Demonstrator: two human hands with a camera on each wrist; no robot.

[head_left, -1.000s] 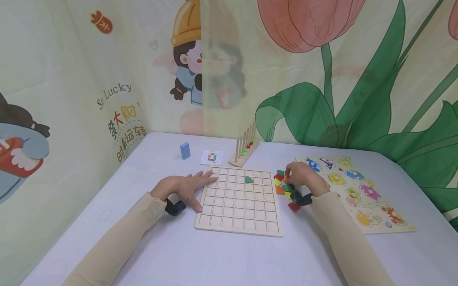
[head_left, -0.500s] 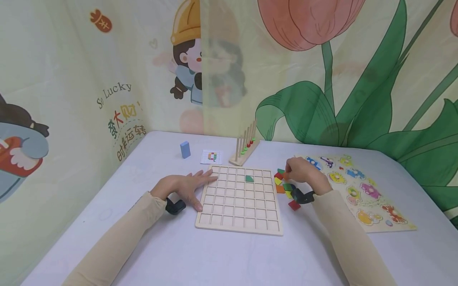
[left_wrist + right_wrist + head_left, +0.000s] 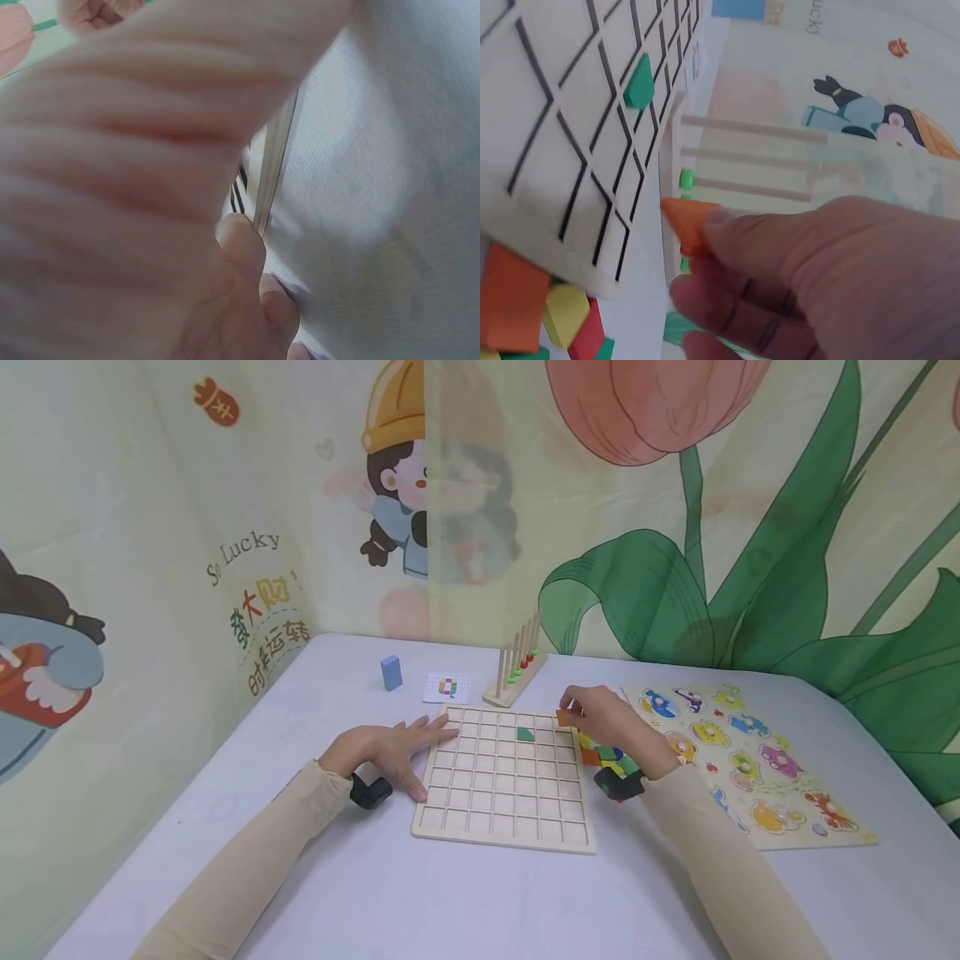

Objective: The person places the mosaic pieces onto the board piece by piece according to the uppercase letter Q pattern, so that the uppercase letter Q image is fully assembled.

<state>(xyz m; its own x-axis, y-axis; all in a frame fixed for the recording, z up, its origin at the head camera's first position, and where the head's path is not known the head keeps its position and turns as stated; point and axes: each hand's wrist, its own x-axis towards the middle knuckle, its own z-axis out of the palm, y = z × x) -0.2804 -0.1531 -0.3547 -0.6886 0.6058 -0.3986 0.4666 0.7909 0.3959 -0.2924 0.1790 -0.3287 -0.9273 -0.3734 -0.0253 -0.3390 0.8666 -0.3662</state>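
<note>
A wooden grid board lies on the table, with one green quarter-round tile in a cell of an upper row. My left hand rests with spread fingers on the board's left edge. Over the board's upper right corner, my right hand pinches an orange tile between thumb and fingers. The tile is held above the board, apart from it in the right wrist view. Beneath my right wrist, partly hidden, lies a pile of coloured tiles in orange, yellow, green and red, beside the board's right edge.
Behind the board stand a pegged wooden rack with green and red beads, a pattern card and a blue block. An animal puzzle board lies at the right. Printed curtains hang behind the table.
My right hand has lifted the orange tile from the pile and moved left to the board's upper right corner. My left hand stays on the board's edge.
</note>
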